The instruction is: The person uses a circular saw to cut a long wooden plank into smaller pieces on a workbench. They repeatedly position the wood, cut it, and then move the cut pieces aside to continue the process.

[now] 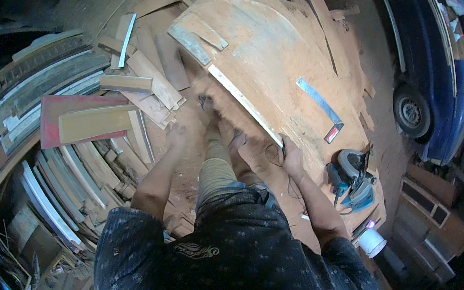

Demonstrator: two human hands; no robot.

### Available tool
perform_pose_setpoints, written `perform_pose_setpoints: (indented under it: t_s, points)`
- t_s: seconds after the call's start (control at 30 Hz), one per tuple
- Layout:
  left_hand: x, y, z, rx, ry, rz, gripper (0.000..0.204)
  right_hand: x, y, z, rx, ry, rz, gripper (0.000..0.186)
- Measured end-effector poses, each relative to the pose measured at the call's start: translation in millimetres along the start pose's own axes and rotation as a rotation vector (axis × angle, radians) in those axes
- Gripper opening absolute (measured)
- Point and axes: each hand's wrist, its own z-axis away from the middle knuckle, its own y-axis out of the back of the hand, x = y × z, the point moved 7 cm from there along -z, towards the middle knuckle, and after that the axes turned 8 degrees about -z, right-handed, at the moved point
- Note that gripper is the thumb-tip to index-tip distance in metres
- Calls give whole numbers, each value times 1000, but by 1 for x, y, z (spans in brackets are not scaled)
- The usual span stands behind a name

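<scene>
At the near edge of a large sawdust-covered wooden board (265, 36), my right hand (291, 158) is closed round the near end of a narrow, pale wooden strip (244, 104). The strip runs along the board's edge, away from me. My left hand (176, 135) is lowered beside the loose planks (148, 77) on the left. Motion blurs its fingers, so I cannot make out whether it holds anything. To the right of the strip a try square (319, 102) with a metal blade lies on the board. A teal and black circular saw (355, 179) rests nearer, past my right forearm.
Long timbers (44, 81) are stacked on the left, with a red-edged panel (52, 120) on top. More cut boards (82, 175) stand below them. A white bucket (372, 242) is near my right elbow. A blue vehicle (427, 63) stands at the far right.
</scene>
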Motion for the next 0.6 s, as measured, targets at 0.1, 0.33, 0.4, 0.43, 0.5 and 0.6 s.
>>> perform_pose_setpoints:
  t_s: [0.1, 0.33, 0.4, 0.43, 0.5, 0.6]
  points:
    - [-66, -13, 27, -316, 137, -155, 53, 9, -8, 3, 29, 20, -10, 45]
    - [-83, 21, 81, -310, 410, 20, 46, 15, 37, -79, 11, 143, 77, 43]
    - [-59, 36, 90, -303, 379, 117, 46, 16, 47, -94, -30, 175, 103, 42]
    - [-40, 47, 95, -266, 346, 151, 43, 18, 48, -99, -51, 171, 127, 42]
    - [7, 79, 99, -196, 271, 208, 37, 19, 41, -102, -60, 175, 138, 41]
    - [27, 88, 105, -87, 223, 290, 30, 9, 30, -113, -54, 216, 138, 42]
